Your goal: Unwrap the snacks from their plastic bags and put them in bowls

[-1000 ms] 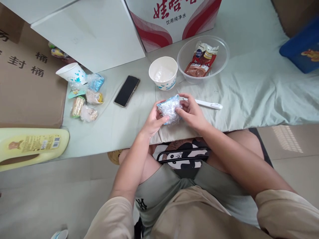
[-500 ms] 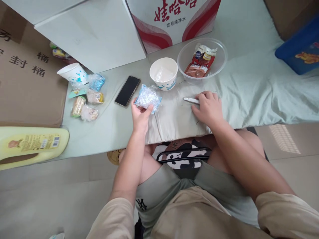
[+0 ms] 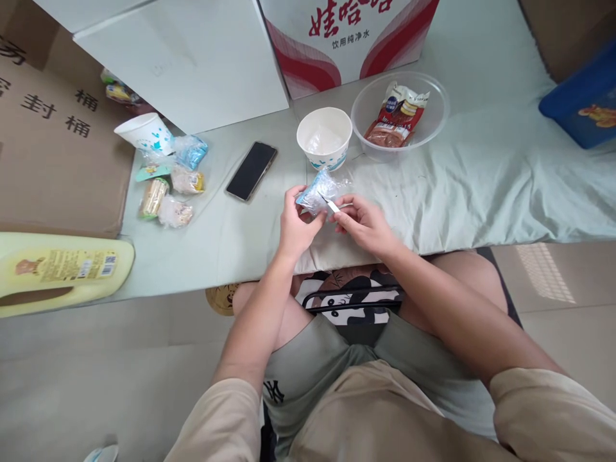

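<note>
"Wrapped packet [image 3: 315,190], where does it lie?"

"Between both hands, just before the paper bowl [image 3: 327,156]; the left hand [image 3: 298,221] is nearer, fingers curled and pinching its edge."

"And the right hand [image 3: 360,221]?"

"Almost closed around a white cutter [image 3: 332,206], whose long axis points leftward and away, tip over the packet (whether touching, I cannot tell)."

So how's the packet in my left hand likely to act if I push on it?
The packet will probably crumple at the surface, since its clear wrap looks loose and wrinkled. It's likely light, as your left hand holds it between thumb and fingers. The wrap's shine suggests it may slip a little.
</note>
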